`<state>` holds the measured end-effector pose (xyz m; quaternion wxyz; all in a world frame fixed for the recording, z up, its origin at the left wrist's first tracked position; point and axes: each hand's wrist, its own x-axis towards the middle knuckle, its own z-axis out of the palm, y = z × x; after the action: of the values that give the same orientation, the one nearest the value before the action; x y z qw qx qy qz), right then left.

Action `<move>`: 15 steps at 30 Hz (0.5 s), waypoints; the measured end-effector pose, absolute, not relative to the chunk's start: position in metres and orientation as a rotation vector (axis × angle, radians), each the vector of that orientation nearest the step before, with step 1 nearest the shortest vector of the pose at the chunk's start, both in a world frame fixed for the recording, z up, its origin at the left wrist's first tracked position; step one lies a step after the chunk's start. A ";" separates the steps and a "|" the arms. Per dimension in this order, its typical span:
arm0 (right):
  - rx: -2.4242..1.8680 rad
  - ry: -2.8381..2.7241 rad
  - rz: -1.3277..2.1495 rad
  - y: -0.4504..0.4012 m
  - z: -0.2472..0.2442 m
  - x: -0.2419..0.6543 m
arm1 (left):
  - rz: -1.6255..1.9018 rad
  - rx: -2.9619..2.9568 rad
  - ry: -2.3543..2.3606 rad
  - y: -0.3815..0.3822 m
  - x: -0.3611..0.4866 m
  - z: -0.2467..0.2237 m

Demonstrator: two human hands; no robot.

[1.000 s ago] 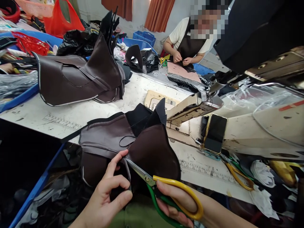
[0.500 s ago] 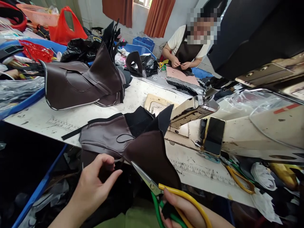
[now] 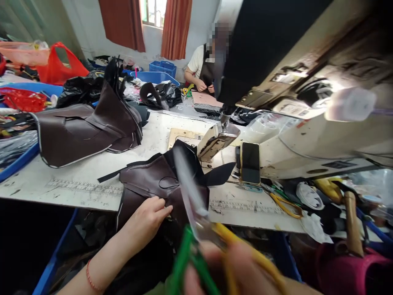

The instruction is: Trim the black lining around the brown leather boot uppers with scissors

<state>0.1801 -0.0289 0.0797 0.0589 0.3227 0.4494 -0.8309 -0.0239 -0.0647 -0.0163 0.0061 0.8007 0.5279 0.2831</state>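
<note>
Head view. At the centre of the frame, a dark-brown leather-like piece with black flaps (image 3: 150, 176) is lying across the front edge of the pale, ruler-marked tabletop (image 3: 156, 125), its lower part hanging over. The left hand (image 3: 150, 215) is curling its fingers closed on the near part of the piece, its thumb being hidden. At lower centre, the right hand (image 3: 236, 264) is clasping the handles of a pair of long-bladed scissors with yellow and green handles (image 3: 201, 223). The blades are pointing up the frame, in front of the piece; because they are blurring, whether they are standing apart, or touching it, is impossible to tell.

The step in hand appears to be steadying the piece while managing the scissors. The next move seems to be calling for a firm left-hand hold, with the points staying clear of those fingers and of the loose flaps.

Just beyond the piece, the metal arm of a sewing machine (image 3: 211, 145) is projecting; to its right, a black phone in a gold-edged case (image 3: 250, 162) is resting.
</note>
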 end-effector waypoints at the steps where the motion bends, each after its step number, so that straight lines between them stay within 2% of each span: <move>1: 1.013 1.366 -2.560 -0.025 0.069 0.165 | 0.909 2.523 1.687 -0.069 -0.026 -0.016; 4: 1.326 1.286 -2.640 -0.010 0.032 0.137 | 1.017 2.504 2.027 -0.087 -0.036 -0.018; 6: 1.358 1.243 -2.628 -0.004 0.012 0.135 | 1.055 2.460 2.210 -0.096 -0.043 -0.022; 9: 1.226 1.333 -2.579 -0.001 -0.001 0.148 | 1.125 2.435 2.221 -0.102 -0.046 -0.026; 15: 0.954 1.309 -2.301 0.016 0.010 0.169 | 1.245 2.350 2.221 -0.104 -0.036 -0.028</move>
<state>0.1687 0.0158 0.0098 0.1630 0.3346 0.4589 -0.8068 -0.0356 -0.1044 -0.0276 -0.1611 0.6694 0.6326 0.3546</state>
